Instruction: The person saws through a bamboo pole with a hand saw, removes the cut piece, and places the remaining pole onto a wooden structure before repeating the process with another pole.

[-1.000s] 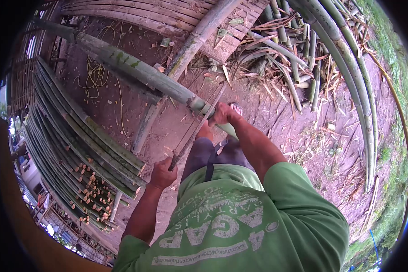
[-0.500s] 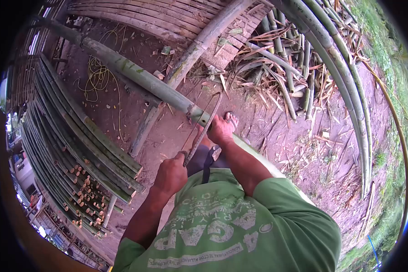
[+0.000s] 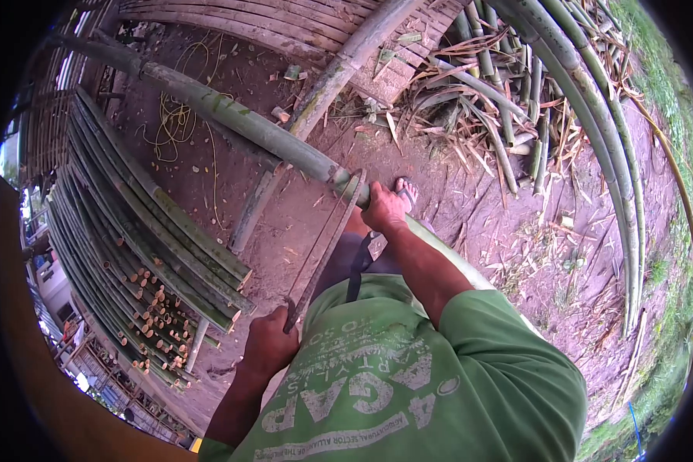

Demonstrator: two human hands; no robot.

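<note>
Gripping the near end of a bow saw (image 3: 321,246), the left hand (image 3: 272,344) is sitting toward 7 o'clock in the view, its fingers curled fully shut around the handle. The saw is running up and away toward 12 o'clock. Its far end is lying across a green bamboo pole (image 3: 239,123), just beside the right hand (image 3: 385,209).

The right hand is pressing down on that pole near the centre of the view, fingers wrapped over it and closed, with the saw frame at its 9 o'clock side. The pole is stretching from the hand out toward 10 o'clock and is raised off the dirt ground (image 3: 516,254). A second pole (image 3: 339,69) is slanting beneath it toward 12 o'clock. A sandalled foot (image 3: 406,189) is showing just past the right hand, at its 1 o'clock.

A stack of cut bamboo poles (image 3: 138,223) is lying at 9 o'clock, its sawn ends facing 7 o'clock. Yellow cord (image 3: 173,123) is trailing on the dirt at 11 o'clock. Dry bamboo scraps (image 3: 477,100) are piling up at 1 o'clock, and long curved poles (image 3: 593,108) are sweeping from 1 to 3 o'clock.
</note>
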